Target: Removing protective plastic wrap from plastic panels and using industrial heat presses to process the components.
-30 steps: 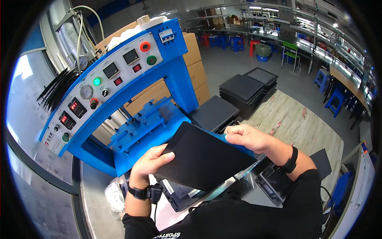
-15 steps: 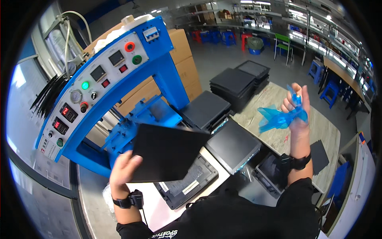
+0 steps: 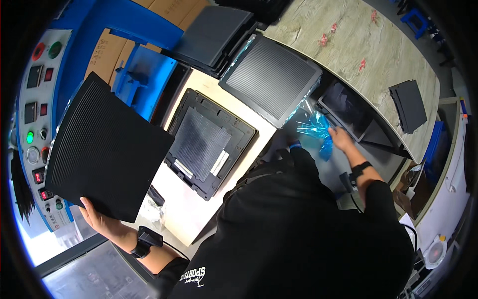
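My left hand (image 3: 102,220) grips the lower edge of a black ribbed panel (image 3: 112,154), which is tilted up in front of the blue machine. Blue plastic film (image 3: 314,127), crumpled and translucent, is pinched in my right hand (image 3: 341,139), low beside the table. Between my hands a black plastic frame (image 3: 244,133) lies on the pale wooden tabletop (image 3: 175,212). A grey ribbed sheet (image 3: 201,142) and two white strips show inside that frame. Another ribbed panel (image 3: 271,74), dark grey, lies past it, with shiny film along its edges.
The blue machine (image 3: 149,74) with its control panel (image 3: 37,124) stands at the left. Black panels (image 3: 214,32) are stacked at the back. A wood-patterned table (image 3: 343,30) on the right carries a thin black piece (image 3: 409,105). Under it sits a dark tray (image 3: 348,109).
My right hand has come down from above the patterned table with the blue film. The black panel in my left hand has shifted left and turned more upright. The view has tilted down.
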A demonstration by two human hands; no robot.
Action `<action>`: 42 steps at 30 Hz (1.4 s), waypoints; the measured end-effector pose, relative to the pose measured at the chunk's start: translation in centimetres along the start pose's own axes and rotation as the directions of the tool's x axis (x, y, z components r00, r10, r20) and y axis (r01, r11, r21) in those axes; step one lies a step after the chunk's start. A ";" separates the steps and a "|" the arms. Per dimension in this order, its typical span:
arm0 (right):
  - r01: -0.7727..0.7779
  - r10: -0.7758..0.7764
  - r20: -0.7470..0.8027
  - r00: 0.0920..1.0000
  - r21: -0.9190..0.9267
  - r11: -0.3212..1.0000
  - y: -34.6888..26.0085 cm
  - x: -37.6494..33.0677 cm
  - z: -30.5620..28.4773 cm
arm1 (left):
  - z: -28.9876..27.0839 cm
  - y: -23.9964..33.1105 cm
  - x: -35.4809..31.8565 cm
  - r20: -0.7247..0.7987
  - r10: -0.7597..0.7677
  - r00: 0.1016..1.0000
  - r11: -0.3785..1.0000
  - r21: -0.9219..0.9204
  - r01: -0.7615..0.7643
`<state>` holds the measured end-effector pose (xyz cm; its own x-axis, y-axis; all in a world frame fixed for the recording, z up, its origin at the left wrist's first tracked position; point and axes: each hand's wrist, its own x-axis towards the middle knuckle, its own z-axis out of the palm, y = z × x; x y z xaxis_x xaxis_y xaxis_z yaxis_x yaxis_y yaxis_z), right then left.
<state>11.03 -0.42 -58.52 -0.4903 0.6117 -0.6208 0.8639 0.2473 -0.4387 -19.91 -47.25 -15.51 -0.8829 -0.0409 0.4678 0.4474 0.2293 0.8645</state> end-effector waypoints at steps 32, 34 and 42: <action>0.558 -0.371 0.687 0.625 -0.061 0.827 -13.7 -3.3 10.3 | 1.4 -4.0 -5.0 0.674 -0.032 0.738 0.576 0.616 -0.537; 0.525 -0.266 0.839 0.474 -0.027 0.851 -18.9 -7.4 3.5 | 4.5 -7.6 -5.1 0.782 0.126 0.611 0.494 0.485 -0.722; 0.960 -0.966 0.234 -0.109 -0.228 -0.163 -36.3 -16.6 -3.8 | 10.0 -15.1 -12.9 0.829 0.022 0.559 0.349 0.518 -0.781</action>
<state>-11.77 -16.75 -29.82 -0.8082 -0.4810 0.3397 -0.5855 0.7181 -0.3762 -16.72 -40.50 -36.43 -0.6018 0.7883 0.1279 0.7721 0.6153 -0.1593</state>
